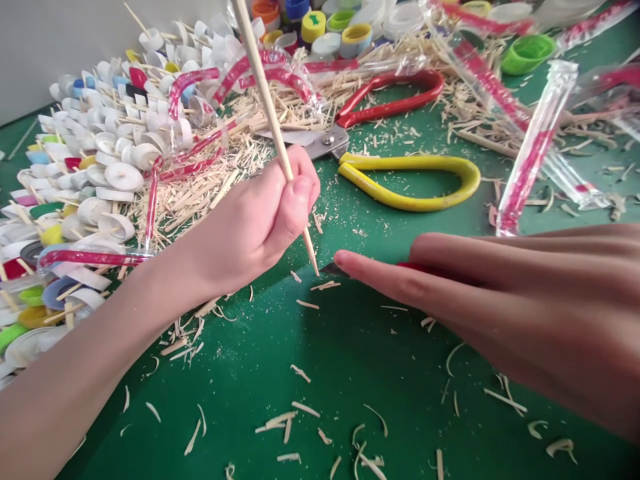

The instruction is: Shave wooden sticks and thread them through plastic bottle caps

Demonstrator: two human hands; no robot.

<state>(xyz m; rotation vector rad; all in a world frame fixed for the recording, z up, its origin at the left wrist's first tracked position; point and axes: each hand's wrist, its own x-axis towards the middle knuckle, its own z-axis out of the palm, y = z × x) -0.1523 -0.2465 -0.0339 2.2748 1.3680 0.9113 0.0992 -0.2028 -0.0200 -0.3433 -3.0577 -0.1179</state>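
Along the left edge of the green bench point(240, 380) we see a heap of plastic caps point(125, 177), mostly white, with thin wooden pieces among them. Clear plastic strips with red inside lie over its near side and toward the far edge. Right of the heap, a bank of wood shavings point(220, 175) spreads toward the far edge.

Next comes our left hand point(250, 217), its fingers curled in and its thumb pressed down, pinching a wooden stick point(267, 100). The stick tilts, upper end leaning left, its tip low over the middle of the bench. Just beside that tip is the dark blade of a knife point(334, 269); we cannot tell whether they touch. Beyond, open scissors point(330, 141) with one red and one yellow handle lie toward the far edge.

Our right hand point(525, 300) reaches in from the right edge, index finger straight along the blade, the other fingers close together, their grip mostly hidden.

We judge the tip largely tapered; whether any paring remains, we cannot tell.
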